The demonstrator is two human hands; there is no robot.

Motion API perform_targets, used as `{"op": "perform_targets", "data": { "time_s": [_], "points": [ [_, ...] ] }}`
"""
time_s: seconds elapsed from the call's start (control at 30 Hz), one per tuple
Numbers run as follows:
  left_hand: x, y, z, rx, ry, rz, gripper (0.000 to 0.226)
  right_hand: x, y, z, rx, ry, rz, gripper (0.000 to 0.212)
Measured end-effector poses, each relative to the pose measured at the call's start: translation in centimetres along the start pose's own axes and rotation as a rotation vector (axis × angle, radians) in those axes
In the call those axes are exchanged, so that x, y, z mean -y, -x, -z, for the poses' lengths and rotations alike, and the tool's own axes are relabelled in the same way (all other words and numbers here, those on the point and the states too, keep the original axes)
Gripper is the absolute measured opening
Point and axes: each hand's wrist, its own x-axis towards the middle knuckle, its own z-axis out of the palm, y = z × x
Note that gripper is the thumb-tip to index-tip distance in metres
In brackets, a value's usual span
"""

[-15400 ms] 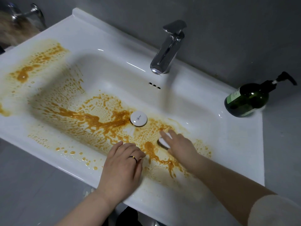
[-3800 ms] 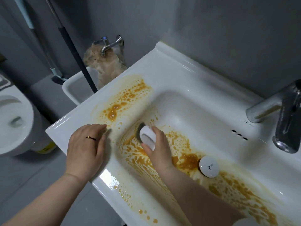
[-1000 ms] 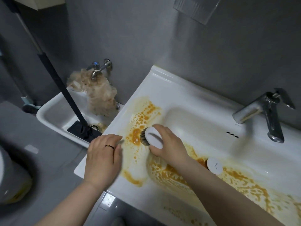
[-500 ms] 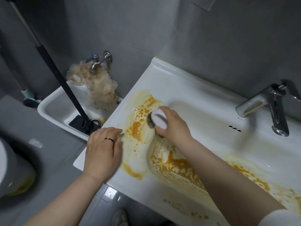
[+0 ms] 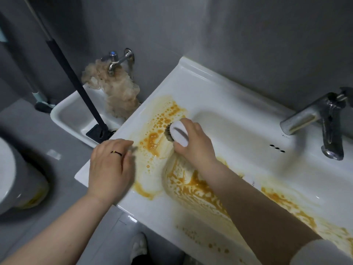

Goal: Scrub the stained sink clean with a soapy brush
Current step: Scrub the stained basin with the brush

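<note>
A white sink [image 5: 206, 87] is smeared with orange-brown stains [image 5: 158, 123] over its left ledge and down the basin's near wall. My right hand [image 5: 194, 146] grips a round white brush [image 5: 178, 133] whose dark bristles press on the left ledge at the basin's edge. My left hand [image 5: 110, 165], with a ring on it, rests flat on the sink's left front corner, fingers straight. My right forearm hides the drain.
A chrome faucet [image 5: 322, 121] stands at the right back. Left of the sink is a lower white basin [image 5: 72, 111] with a wall tap [image 5: 118, 60], a beige mop head [image 5: 118, 92] and a black squeegee handle [image 5: 76, 81]. A toilet [image 5: 11, 175] is at far left.
Over the last second my right hand has swept the brush back and forth across the left ledge stains, smearing them. My left hand stays on the corner. The view shifted slightly.
</note>
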Motion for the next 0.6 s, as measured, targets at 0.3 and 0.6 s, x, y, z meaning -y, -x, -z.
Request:
{"op": "perform_targets", "data": {
  "time_s": [0.3,0.6],
  "points": [
    [-6.6,2.9,-2.4,0.038,0.037,-0.063,0.036,-8.2,3.7,-0.8,0.206,-0.011,-0.107,0.060],
    [-6.2,2.8,-2.9,0.049,-0.070,-0.079,0.035,-14.8,2.3,0.1,0.074,0.173,-0.395,0.057]
  ]
}}
